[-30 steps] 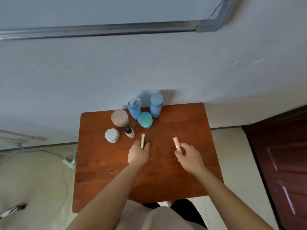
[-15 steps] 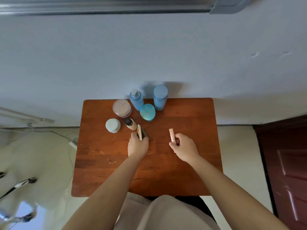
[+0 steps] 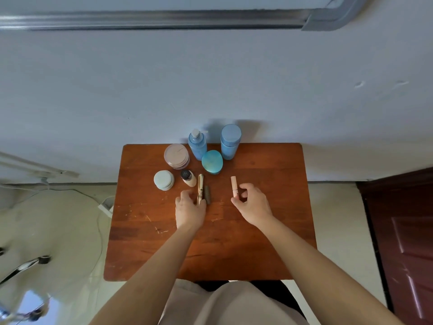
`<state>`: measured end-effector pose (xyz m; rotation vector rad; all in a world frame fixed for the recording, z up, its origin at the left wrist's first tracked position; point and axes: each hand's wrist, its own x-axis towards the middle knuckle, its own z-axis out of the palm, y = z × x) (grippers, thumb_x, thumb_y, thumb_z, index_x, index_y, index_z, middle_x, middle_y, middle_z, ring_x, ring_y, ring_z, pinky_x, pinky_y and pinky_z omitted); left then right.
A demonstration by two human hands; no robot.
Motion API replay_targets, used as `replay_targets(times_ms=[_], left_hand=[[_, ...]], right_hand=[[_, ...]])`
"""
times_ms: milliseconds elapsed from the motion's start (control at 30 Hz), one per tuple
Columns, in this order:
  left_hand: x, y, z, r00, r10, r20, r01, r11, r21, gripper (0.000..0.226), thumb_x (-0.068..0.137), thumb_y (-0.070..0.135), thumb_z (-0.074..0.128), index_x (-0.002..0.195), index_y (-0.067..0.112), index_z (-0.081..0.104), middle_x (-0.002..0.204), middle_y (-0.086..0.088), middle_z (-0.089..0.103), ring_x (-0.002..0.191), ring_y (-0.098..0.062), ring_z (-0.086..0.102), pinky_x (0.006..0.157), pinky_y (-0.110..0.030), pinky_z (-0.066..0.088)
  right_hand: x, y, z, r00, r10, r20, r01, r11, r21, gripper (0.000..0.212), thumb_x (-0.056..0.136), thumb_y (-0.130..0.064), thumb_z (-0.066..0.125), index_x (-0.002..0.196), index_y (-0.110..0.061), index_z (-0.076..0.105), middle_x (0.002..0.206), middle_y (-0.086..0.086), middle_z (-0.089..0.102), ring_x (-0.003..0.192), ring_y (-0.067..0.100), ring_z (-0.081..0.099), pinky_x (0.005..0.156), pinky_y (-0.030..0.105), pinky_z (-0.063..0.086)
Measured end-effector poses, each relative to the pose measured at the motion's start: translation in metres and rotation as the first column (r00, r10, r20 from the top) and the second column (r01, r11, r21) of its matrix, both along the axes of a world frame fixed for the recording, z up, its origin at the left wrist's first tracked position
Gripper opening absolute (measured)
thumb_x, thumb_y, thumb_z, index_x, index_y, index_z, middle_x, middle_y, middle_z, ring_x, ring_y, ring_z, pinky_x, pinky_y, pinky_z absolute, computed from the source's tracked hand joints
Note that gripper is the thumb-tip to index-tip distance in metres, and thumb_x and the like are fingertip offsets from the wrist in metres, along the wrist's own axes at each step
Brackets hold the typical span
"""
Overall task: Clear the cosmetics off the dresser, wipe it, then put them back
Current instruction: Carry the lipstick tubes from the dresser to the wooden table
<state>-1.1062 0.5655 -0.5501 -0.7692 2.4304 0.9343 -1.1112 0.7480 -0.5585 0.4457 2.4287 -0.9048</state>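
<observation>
A small wooden dresser top (image 3: 257,231) stands against the wall. At its back are a pink jar (image 3: 176,156), a blue pump bottle (image 3: 197,144), a blue capped bottle (image 3: 230,141) and a teal compact (image 3: 212,162). A pale round jar (image 3: 163,180) and a small dark-capped foundation bottle (image 3: 188,178) sit in front of them. My left hand (image 3: 190,209) grips the near end of a gold tube (image 3: 200,187) that points away from me; a dark tube (image 3: 207,194) lies beside it. My right hand (image 3: 250,204) pinches a pink tube (image 3: 234,185) at its near end.
A dark red door (image 3: 403,231) is at the right. A white power strip (image 3: 106,206) and cables lie on the pale floor to the left, with a metal frame (image 3: 21,268) lower left. The wall runs directly behind the dresser.
Both hands moved slightly away from me, carrying the gold and pink tubes nearer the back group. The gold tube now lies flatter, next to the foundation bottle.
</observation>
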Motion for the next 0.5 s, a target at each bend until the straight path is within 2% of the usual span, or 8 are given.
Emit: replay_targets(times_ms=[67,133,200,267,367,433,500], left_hand=[[0.003,-0.002,0.003,1.0,-0.006,-0.016,0.006,1.0,0.013,0.048,0.09,0.03,0.064,0.131,0.012,0.046,0.124,-0.008,0.049,0.098,-0.018,0.05,0.081,-0.029,0.045],[0.005,-0.004,0.01,0.998,-0.031,-0.058,0.031,1.0,0.002,0.05,0.091,0.033,0.063,0.134,0.016,0.046,0.13,-0.006,0.048,0.113,-0.02,0.051,0.09,-0.035,0.049],[0.009,-0.007,0.021,0.98,-0.1,-0.174,0.089,0.993,-0.072,0.043,0.092,0.033,0.06,0.131,0.017,0.05,0.132,-0.005,0.051,0.122,-0.022,0.049,0.098,-0.041,0.049],[0.012,-0.012,0.037,0.914,-0.203,-0.351,0.151,0.974,-0.169,0.036,0.093,0.032,0.059,0.126,0.017,0.054,0.132,-0.006,0.053,0.124,-0.023,0.048,0.101,-0.041,0.045],[0.011,-0.026,0.063,0.739,-0.355,-0.573,0.207,0.929,-0.308,0.038,0.096,0.036,0.052,0.13,0.018,0.053,0.142,-0.007,0.048,0.136,-0.026,0.04,0.112,-0.047,0.031],[0.005,-0.036,0.074,0.653,-0.454,-0.606,0.257,0.886,-0.386,0.045,0.097,0.041,0.047,0.137,0.021,0.047,0.152,-0.007,0.037,0.145,-0.026,0.026,0.119,-0.049,0.017],[-0.004,-0.042,0.078,0.608,-0.527,-0.594,0.313,0.847,-0.43,0.051,0.098,0.045,0.043,0.144,0.023,0.039,0.159,-0.007,0.026,0.15,-0.024,0.014,0.121,-0.051,0.008]], right_hand=[[0.005,0.003,0.006,1.0,0.006,-0.007,-0.006,1.0,-0.002,0.05,0.092,-0.043,0.063,0.137,-0.027,0.047,0.122,-0.005,0.059,0.107,0.012,0.06,0.088,0.028,0.051],[0.009,0.008,0.014,1.0,-0.001,-0.021,0.002,1.0,0.022,0.047,0.094,-0.045,0.059,0.137,-0.03,0.047,0.128,-0.005,0.058,0.107,0.012,0.061,0.091,0.031,0.052],[0.014,0.014,0.025,0.999,-0.015,-0.035,0.018,0.997,0.076,0.044,0.097,-0.047,0.052,0.138,-0.03,0.047,0.134,-0.005,0.055,0.11,0.012,0.06,0.091,0.03,0.052],[0.021,0.018,0.038,0.996,-0.028,-0.083,0.04,0.989,0.142,0.044,0.101,-0.048,0.043,0.141,-0.029,0.045,0.142,-0.004,0.048,0.116,0.013,0.058,0.093,0.029,0.049],[0.031,0.019,0.06,0.964,-0.023,-0.264,0.096,0.959,0.268,0.055,0.101,-0.056,0.032,0.149,-0.029,0.033,0.158,0.0,0.029,0.142,0.018,0.036,0.11,0.035,0.036],[0.035,0.018,0.073,0.916,-0.002,-0.402,0.153,0.927,0.343,0.061,0.101,-0.059,0.027,0.153,-0.029,0.025,0.164,0.002,0.016,0.151,0.022,0.016,0.119,0.04,0.02],[0.04,0.016,0.08,0.883,0.022,-0.468,0.193,0.893,0.406,0.065,0.099,-0.06,0.025,0.155,-0.028,0.019,0.165,0.004,0.008,0.152,0.024,0.006,0.121,0.043,0.011]])
